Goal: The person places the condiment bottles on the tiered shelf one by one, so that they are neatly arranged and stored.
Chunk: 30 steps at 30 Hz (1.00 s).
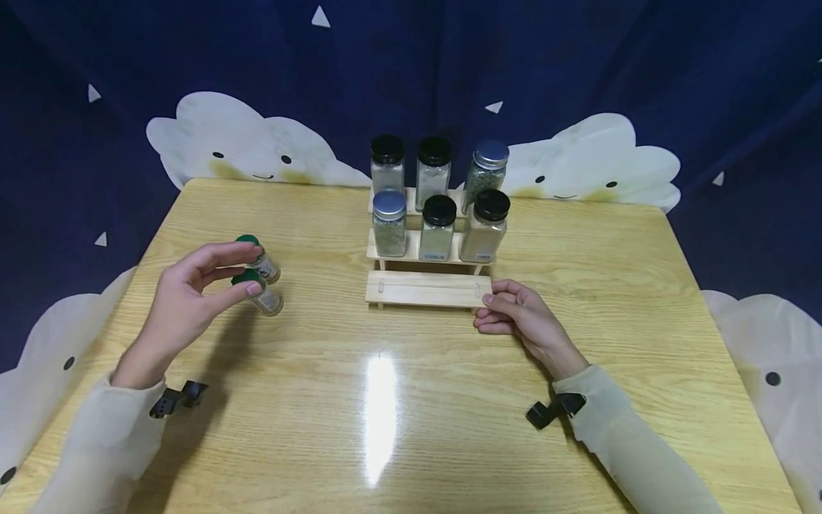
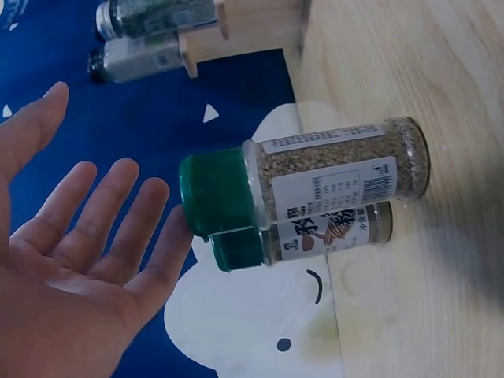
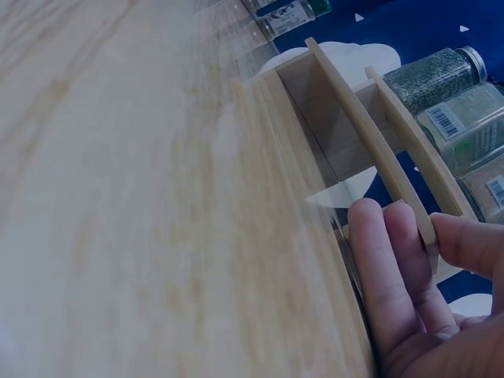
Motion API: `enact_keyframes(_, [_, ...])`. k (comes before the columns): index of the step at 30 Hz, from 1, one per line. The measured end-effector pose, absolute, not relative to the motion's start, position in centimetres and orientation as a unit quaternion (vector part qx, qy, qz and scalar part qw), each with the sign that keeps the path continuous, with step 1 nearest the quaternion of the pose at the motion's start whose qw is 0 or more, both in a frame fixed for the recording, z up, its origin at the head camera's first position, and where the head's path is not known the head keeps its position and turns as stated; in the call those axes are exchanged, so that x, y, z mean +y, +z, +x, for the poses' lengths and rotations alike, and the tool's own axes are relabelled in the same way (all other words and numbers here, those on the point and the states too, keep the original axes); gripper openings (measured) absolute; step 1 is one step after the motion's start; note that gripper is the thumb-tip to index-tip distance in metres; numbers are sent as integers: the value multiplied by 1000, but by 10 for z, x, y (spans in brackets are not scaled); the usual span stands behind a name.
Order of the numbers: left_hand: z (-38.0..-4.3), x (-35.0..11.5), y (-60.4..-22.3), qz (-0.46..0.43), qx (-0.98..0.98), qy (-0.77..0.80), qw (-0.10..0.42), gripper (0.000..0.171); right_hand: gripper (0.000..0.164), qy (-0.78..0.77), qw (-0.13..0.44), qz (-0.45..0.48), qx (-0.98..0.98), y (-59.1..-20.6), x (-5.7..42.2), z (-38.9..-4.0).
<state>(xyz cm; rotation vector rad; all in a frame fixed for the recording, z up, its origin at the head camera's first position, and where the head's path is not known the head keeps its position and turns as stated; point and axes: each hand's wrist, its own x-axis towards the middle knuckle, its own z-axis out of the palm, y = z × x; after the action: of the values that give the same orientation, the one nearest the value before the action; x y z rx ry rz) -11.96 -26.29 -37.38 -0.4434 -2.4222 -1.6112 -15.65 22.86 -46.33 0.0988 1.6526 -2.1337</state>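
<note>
My left hand hovers at two green-capped spice bottles on the table's left side, fingers spread and thumb apart. The nearer bottle contains coarse tan grains. Behind it stands the other bottle, with a printed picture label. One fingertip is at the nearer cap in the left wrist view; whether it touches I cannot tell. My right hand pinches the right end of a wooden three-tier spice rack's lowest board, thumb above and fingers beneath. That board bears nothing, while square jars fill the two upper tiers.
Three jars stand on each upper tier, with black or silver lids, such as the silver-lidded herb jar at top right. A wooden table carries everything. Behind it hangs a dark blue curtain with white clouds.
</note>
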Motion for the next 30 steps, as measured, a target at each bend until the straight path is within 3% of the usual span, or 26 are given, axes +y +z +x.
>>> enact_keyframes(14, [-121,-266,-379,-135,-771,-605,147,45,17,-772,214,35,598,-462,229,-157])
enact_keyframes(30, [-118,-276,-410,-73,-814,-570,84,56,18,-775,214,25,594,-462,229,-156])
